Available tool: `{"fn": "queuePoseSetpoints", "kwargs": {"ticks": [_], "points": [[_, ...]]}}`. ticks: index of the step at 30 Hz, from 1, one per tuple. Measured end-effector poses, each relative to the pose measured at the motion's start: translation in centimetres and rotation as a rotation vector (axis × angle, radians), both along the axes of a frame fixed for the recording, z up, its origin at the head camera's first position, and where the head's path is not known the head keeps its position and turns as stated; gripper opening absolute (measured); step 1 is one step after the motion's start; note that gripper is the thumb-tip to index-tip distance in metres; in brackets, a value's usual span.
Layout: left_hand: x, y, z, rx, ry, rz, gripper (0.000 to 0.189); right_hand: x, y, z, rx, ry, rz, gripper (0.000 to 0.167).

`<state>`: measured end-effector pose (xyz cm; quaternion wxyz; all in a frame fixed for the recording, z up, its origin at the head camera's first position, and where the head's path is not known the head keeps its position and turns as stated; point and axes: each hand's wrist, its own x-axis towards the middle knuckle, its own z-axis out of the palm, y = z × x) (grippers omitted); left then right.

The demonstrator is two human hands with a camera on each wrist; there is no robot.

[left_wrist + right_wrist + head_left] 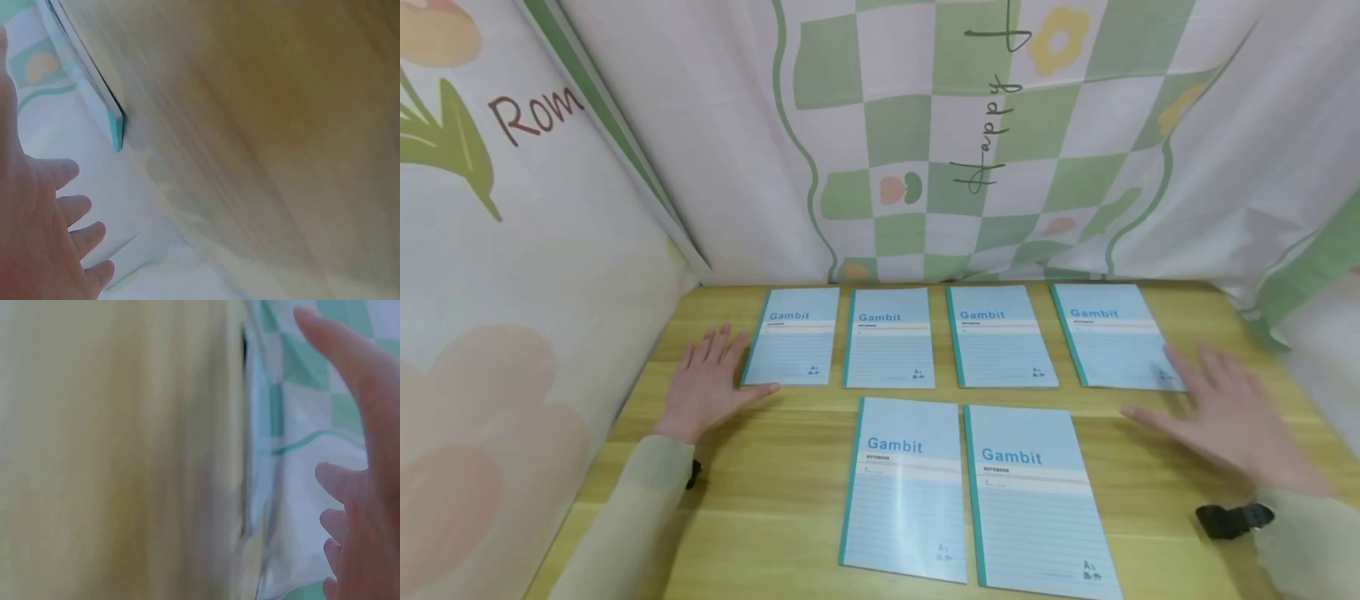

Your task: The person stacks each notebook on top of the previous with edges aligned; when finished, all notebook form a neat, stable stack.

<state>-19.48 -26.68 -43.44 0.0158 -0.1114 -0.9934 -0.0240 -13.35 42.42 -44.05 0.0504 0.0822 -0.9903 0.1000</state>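
Several light-blue Gambit notebooks with teal spines lie flat on the wooden table. In the back row are the leftmost notebook (792, 350), a second notebook (889, 354), a third notebook (1002, 350) and the rightmost notebook (1112, 350). Nearer me lie a front left notebook (904, 500) and a front right notebook (1037, 517). My left hand (711, 383), fingers spread and holding nothing, is beside the leftmost notebook, its thumb overlapping the lower corner in the head view. My right hand (1228, 417), blurred and spread, has fingertips over the rightmost notebook's lower right corner.
The wooden table (760, 508) ends at the back against a checked green-and-white curtain (895, 125). A printed cloth wall (512, 275) rises along the left edge. Black straps, one a wrist band (1234, 521), show at both cuffs.
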Motion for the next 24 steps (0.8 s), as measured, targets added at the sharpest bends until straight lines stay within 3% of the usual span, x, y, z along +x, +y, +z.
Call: {"fn": "queuePoseSetpoints", "kwargs": {"ticks": [5, 9, 16, 20, 24], "points": [[0.0, 0.3, 0.4, 0.024, 0.008, 0.018, 0.116, -0.3, -1.9, 1.5, -0.135, 0.063, 0.05, 0.108], [0.1, 0.5, 1.0, 0.093, 0.0, 0.014, 0.114, -0.5, -4.7, 3.3, -0.256, 0.04, 0.04, 0.101], [-0.1, 0.6, 2.0, 0.376, -0.076, 0.034, 0.11, -1.3, -10.1, 5.8, -0.36, 0.021, 0.061, 0.094], [-0.4, 0.3, 2.3, 0.579, -0.122, 0.075, 0.108, -2.1, -13.6, 6.5, -0.465, -0.007, 0.077, 0.09], [-0.6, 0.0, 2.2, 0.723, -0.153, 0.116, 0.104, -3.0, -17.1, 6.5, -0.566, -0.044, 0.104, 0.084]]}}
